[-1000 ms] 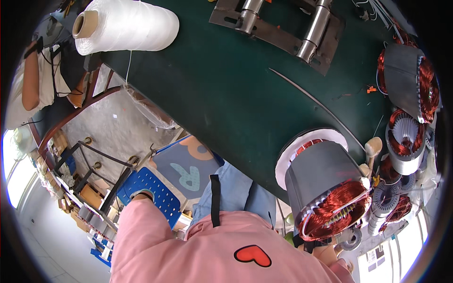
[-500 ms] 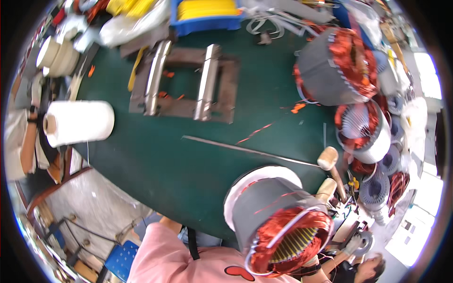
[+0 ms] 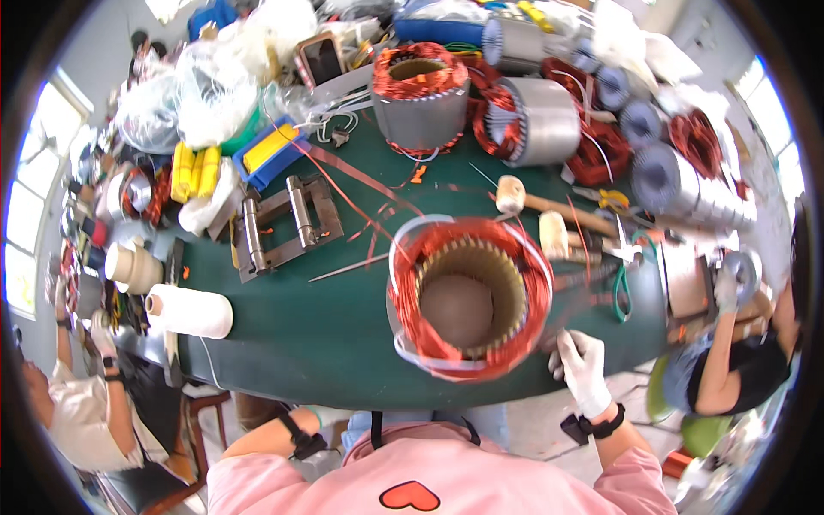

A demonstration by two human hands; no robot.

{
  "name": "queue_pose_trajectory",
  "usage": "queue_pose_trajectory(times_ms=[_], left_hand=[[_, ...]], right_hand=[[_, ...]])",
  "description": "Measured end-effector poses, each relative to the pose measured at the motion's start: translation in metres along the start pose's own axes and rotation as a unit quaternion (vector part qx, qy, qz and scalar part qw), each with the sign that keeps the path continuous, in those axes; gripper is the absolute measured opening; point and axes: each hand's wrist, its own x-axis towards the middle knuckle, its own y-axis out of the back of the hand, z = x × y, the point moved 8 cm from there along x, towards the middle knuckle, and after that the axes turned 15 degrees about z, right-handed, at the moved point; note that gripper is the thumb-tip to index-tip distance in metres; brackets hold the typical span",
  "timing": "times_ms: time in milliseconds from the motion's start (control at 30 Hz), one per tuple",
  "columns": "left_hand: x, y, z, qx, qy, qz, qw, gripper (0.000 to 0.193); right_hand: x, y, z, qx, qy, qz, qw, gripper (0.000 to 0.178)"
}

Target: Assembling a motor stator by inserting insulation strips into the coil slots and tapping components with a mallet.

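Observation:
A motor stator [image 3: 470, 354] with red copper windings stands upright near the table's front edge. Its bore faces up, with yellowish slot liners round the inside and pale strips about the coils. To the right of it is my right hand [image 3: 582, 369] in a white glove, fingers pinched together; whatever is between them is too blurred to make out. My left hand [image 3: 333, 417], gloved too, hangs low at the table edge by my lap, its fingers mostly hidden. Thin red wires [image 3: 369, 184] stretch from the stator toward the back left.
Right of the stator lie two mallets [image 3: 511, 196], scissors [image 3: 621, 292] and yellow-handled pliers [image 3: 613, 200]. More stators [image 3: 421, 107] stand behind. At left are a metal frame [image 3: 296, 225], a blue box [image 3: 273, 154] and a white thread spool [image 3: 190, 312]. Co-workers sit on both sides.
My view has swung round and levelled, so the stator appears upright and nearer the middle. My right hand, mostly hidden behind the stator before, now shows beside it.

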Motion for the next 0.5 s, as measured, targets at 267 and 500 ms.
queue_pose_trajectory(times_ms=[267, 500], left_hand=[[-0.095, 0.159, 0.139, -0.175, -0.267, 0.238, 0.917, 0.020], [0.012, 0.283, 0.169, -0.473, -0.160, 0.260, 0.826, 0.058]], right_hand=[[-0.086, -0.011, -0.020, 0.120, 0.311, 0.144, 0.932, 0.035], [-0.020, -0.042, -0.145, 0.210, 0.279, -0.029, 0.937, 0.052]])
